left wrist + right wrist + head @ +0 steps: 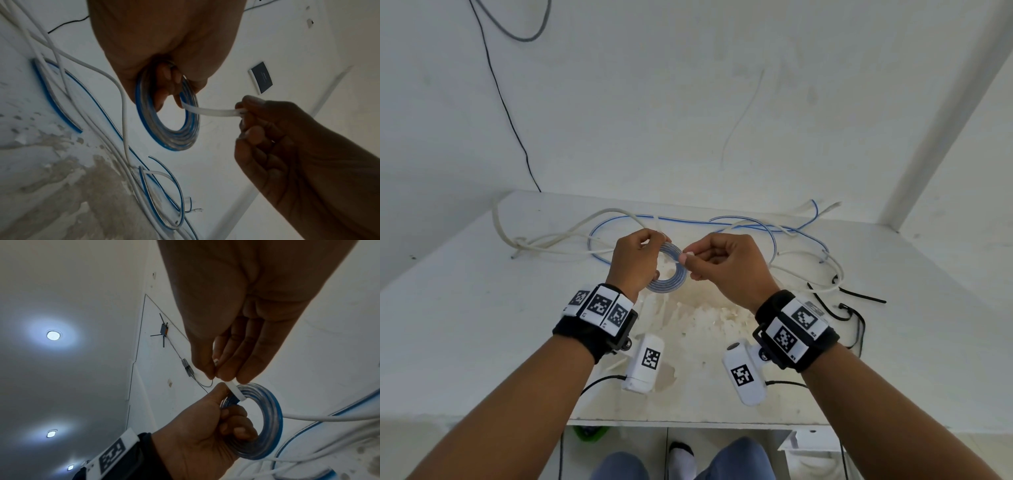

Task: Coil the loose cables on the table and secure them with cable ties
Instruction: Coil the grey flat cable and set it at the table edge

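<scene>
— Head view: where's the blue coil (667, 270)?

— Above the table (482, 308), clenched in the left hand (635, 262) so its loops can't spring apart.

— And the right hand (726, 263)?

— Pinching the white cable tie (211, 112), drawing it round the bundle. Loose cables (774, 233) wait behind.

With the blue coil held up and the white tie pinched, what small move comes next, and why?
Probably pull the white cable tie snug: the right hand pinches its free end, the strip already wraps the blue coil, and the left hand steadies the coil.
</scene>
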A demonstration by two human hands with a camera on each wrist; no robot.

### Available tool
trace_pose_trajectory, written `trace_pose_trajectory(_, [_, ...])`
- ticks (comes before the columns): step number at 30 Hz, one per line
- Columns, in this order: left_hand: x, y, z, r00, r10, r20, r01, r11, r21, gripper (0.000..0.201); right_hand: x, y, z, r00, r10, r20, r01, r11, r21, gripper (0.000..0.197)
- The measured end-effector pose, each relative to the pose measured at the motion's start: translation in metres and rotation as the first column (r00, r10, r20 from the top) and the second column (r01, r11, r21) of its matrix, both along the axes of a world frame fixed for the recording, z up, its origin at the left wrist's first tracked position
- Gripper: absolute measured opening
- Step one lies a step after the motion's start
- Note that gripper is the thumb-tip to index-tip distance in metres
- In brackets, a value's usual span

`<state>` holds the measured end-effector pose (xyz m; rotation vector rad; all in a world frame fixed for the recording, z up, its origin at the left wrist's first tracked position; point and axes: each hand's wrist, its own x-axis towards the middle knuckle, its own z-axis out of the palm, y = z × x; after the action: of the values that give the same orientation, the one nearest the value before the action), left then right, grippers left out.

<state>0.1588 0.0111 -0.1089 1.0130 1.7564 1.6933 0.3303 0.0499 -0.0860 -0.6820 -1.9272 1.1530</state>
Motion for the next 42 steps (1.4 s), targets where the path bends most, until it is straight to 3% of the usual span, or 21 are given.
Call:
trace_pose_trajectory(6, [0.0,-0.002,-0.004,0.999,-0.013,-0.034,0.014,1.0,0.02,0.022,-0.004,0.011,0.0,0.996,-0.09,-0.001,0.09,0.986,0.138,0.013])
trace_pose_trajectory(10, [0.003,-0.002,-0.007,0.979,-0.04,-0.201,0.045,0.999,0.018,0.021,-0.009,0.023,-0.001,0.991,-0.137,-0.002,0.137,0.985,0.104,0.016])
trace_pose_trajectory(14, [0.012,-0.007,-0.007,0.876,-0.066,-0.477,0.071,0.997,-0.007,0.02,-0.015,0.027,0.0,0.987,-0.15,-0.053,0.149,0.989,-0.022,0.017])
trace_pose_trajectory(17, [0.018,-0.011,-0.009,0.806,-0.051,-0.59,0.048,0.999,-0.021,0.019,-0.016,0.029,0.0,0.985,-0.153,-0.076,0.145,0.985,-0.098,0.019])
trace_pose_trajectory(25, [0.02,-0.012,-0.012,0.718,-0.058,-0.694,0.027,0.998,-0.055,0.013,-0.009,0.036,-0.002,0.995,-0.086,0.054,0.092,0.987,-0.128,0.015])
trace_pose_trajectory(34, [0.023,-0.016,-0.015,0.669,-0.101,-0.737,0.046,0.994,-0.094,0.016,-0.003,0.043,0.003,0.962,-0.038,0.272,0.062,0.995,-0.079,0.016])
trace_pose_trajectory(38, [0.026,-0.019,-0.014,0.642,-0.14,-0.754,0.075,0.99,-0.12,0.019,-0.002,0.045,0.004,0.956,-0.007,0.294,0.047,0.991,-0.129,0.018])
trace_pose_trajectory(42, [0.022,-0.018,-0.012,0.699,-0.132,-0.703,0.063,0.99,-0.123,0.015,0.001,0.044,0.004,0.972,0.065,0.225,-0.009,0.97,-0.242,0.02])
